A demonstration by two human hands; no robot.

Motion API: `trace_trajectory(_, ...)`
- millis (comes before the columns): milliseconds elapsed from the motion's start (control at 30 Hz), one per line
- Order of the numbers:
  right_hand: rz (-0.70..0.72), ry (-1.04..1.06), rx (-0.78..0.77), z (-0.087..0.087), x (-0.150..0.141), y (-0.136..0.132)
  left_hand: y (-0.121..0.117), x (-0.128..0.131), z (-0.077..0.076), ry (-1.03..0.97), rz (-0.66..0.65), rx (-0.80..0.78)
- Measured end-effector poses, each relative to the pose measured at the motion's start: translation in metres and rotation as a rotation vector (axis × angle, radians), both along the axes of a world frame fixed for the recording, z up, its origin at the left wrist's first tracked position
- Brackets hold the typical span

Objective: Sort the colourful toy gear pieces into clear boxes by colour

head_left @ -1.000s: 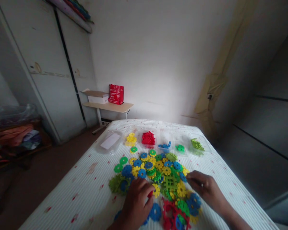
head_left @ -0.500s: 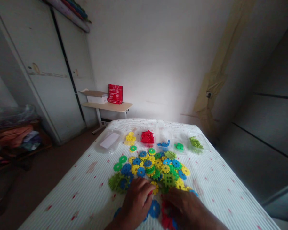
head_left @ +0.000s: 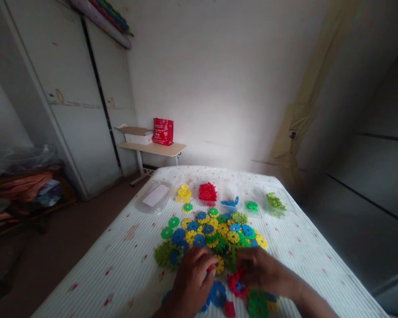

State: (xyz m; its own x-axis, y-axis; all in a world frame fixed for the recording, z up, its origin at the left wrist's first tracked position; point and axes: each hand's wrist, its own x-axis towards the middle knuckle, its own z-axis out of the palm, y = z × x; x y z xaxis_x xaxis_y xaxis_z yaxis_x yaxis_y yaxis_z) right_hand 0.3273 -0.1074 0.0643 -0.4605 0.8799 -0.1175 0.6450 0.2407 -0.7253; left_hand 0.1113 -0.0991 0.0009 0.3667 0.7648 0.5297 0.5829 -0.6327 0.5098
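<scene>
My left hand [head_left: 195, 278] rests at the near side of the pile, its fingers curled closed around a small red plastic piece [head_left: 211, 267] that only partly shows. Over a red flower-shaped interlocking piece [head_left: 232, 282] with some blue at its middle, my right hand [head_left: 263, 270] has its fingers pinched down. Blue notched discs [head_left: 218, 293] lie between the hands, a red square piece [head_left: 230, 309] near them. Below my right hand is a green notched disc [head_left: 257, 304]. A mixed pile of yellow, blue and green notched discs [head_left: 223, 229] spreads beyond both hands.
Along the far side stand clear trays with yellow discs [head_left: 184, 192], red pieces [head_left: 208, 193], blue pieces [head_left: 230, 202], green pieces [head_left: 252, 206] and light green pieces [head_left: 275, 201]. A clear lid [head_left: 147, 203] lies left. Behind, a side table [head_left: 159, 149] carries a red bag [head_left: 163, 131].
My right hand has moved a little up and right, uncovering the red and blue pieces and a green disc. My left hand stays closed in place. The view has shifted slightly.
</scene>
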Motion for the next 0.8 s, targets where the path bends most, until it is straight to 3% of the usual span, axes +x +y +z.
trace_trajectory(233,-0.134,0.415,-0.194,0.001,-0.003,0.020,0.008,-0.006,-0.006,-0.162,0.015,-0.062)
trace_trajectory(400,-0.334,0.480,-0.198,0.002,-0.008,0.036,0.014,-0.010,-0.009,-0.315,0.065,-0.120)
trace_trajectory(567,-0.387,0.535,-0.211,-0.007,-0.012,0.055,0.017,-0.012,-0.005,-0.366,0.113,-0.215)
trace_trajectory(667,-0.403,0.506,-0.202,-0.007,-0.018,0.081,0.018,-0.012,-0.004,-0.358,0.125,-0.208)
trace_trajectory(800,-0.540,0.429,-0.061,0.005,-0.034,0.132,0.019,-0.012,-0.005,-0.338,0.145,-0.164)
